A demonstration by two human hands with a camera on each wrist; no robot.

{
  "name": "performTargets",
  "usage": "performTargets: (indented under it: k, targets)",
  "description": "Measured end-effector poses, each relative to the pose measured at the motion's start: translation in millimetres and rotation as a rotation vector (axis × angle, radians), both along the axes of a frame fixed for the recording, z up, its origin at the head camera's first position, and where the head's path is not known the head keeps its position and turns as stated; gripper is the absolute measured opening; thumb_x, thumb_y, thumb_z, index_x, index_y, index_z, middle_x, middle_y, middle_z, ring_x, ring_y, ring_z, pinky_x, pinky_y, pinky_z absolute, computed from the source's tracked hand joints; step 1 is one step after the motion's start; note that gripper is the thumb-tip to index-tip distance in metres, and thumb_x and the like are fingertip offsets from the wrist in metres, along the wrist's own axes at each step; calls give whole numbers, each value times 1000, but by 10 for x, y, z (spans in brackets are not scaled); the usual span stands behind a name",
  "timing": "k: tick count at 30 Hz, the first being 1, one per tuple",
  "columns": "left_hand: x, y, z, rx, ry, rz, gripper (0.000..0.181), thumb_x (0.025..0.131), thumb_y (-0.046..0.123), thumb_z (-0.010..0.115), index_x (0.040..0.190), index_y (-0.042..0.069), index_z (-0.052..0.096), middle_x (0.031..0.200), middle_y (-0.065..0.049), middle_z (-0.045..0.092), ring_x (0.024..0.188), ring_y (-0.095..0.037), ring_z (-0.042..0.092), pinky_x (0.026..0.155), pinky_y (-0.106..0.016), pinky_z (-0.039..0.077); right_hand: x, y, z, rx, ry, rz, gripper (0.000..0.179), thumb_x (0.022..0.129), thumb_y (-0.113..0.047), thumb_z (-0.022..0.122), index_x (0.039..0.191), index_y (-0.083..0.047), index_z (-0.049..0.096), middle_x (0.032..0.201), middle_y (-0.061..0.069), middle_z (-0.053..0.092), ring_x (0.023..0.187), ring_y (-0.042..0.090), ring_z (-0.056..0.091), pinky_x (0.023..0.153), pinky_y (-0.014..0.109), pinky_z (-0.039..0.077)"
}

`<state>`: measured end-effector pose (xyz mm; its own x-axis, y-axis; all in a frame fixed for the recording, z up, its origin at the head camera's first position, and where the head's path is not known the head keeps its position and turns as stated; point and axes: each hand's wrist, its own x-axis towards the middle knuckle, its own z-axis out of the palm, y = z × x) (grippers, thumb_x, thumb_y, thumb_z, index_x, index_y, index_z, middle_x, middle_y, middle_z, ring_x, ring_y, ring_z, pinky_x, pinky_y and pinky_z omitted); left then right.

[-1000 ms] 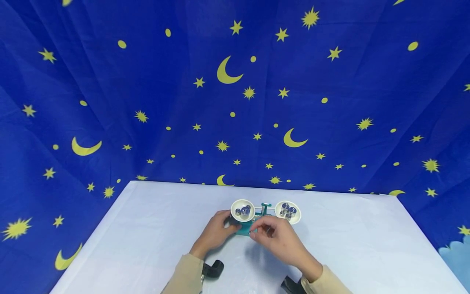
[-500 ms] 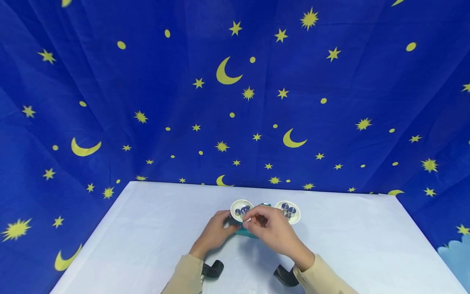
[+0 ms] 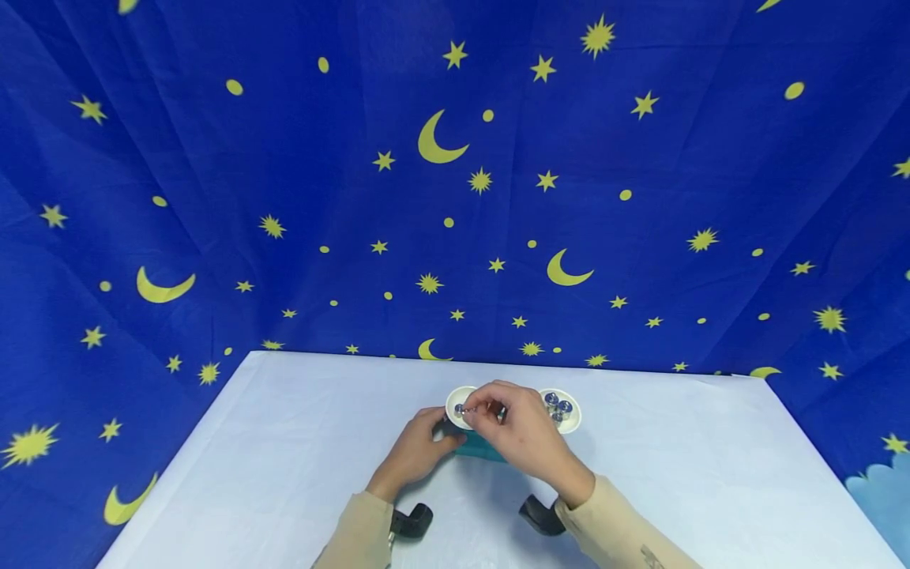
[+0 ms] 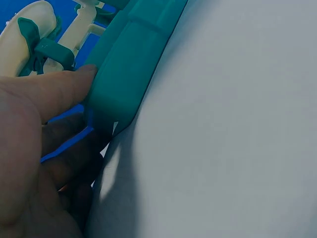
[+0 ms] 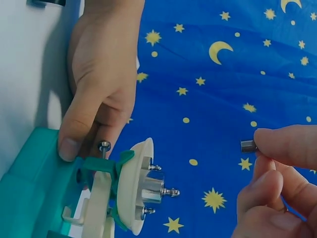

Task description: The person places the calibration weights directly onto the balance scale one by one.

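Observation:
A green balance scale (image 3: pixel 480 447) with two white pans stands on the table. My left hand (image 3: pixel 419 452) grips the left end of its green base (image 4: pixel 124 74), thumb on top and the other fingers round the far side. Above the left pan (image 3: pixel 453 397), my right hand (image 3: pixel 524 433) pinches a small metal weight (image 5: pixel 247 146) between thumb and fingertip. In the right wrist view that weight is apart from the pan, which holds a large metal weight (image 5: pixel 152 189) and two smaller ones. Several metal weights (image 3: pixel 558 406) sit in the right pan, partly behind my right hand.
A white cloth covers the table (image 3: pixel 284 442). Behind it hangs a blue curtain (image 3: pixel 355 197) with yellow moons and stars. Black curved devices (image 3: pixel 412 521) are worn at both wrists, beside the beige sleeves (image 3: pixel 359 533).
My right hand has moved left and up with the small weight, from in front of the base to over the left pan. My left hand stays on the base.

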<state>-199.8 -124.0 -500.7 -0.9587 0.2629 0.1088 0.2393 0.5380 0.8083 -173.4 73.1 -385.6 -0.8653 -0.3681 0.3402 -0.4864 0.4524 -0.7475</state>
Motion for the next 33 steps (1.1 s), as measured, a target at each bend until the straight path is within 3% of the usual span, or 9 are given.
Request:
performTargets:
  k: [7,14,24,33]
  targets:
    - [-2,-2,-4,8,14,-6,47,91,26,74,132,6,64,130,-10,66,130,-33,52,113,-56,38,-55,-68,29,5,41,-11,8,88,-10,74,90,-18,74,75,-14,62,64,6,56,54,23,48]
    - [-4,-5,-7,3,1,-7,48,92,28,73,133,7,63,132,-9,65,131,-34,51,113,-58,37,-107,-95,94,-25,89,-5,8,87,-7,75,90,-15,75,74,-11,61,63,6,54,52,23,47]
    - [-9,-6,-7,-5,-20,-6,50,92,29,73,135,5,61,134,-12,64,133,-35,50,115,-58,36,-201,-122,164,-12,89,-19,3,90,-13,74,91,-11,76,74,-10,60,65,10,53,52,24,44]
    - [-11,-10,-9,-4,-32,-5,50,92,29,73,136,6,61,134,-11,63,133,-35,49,115,-58,35,-371,-120,121,50,124,-5,2,90,-11,73,89,-11,76,73,-9,59,64,9,50,53,24,43]
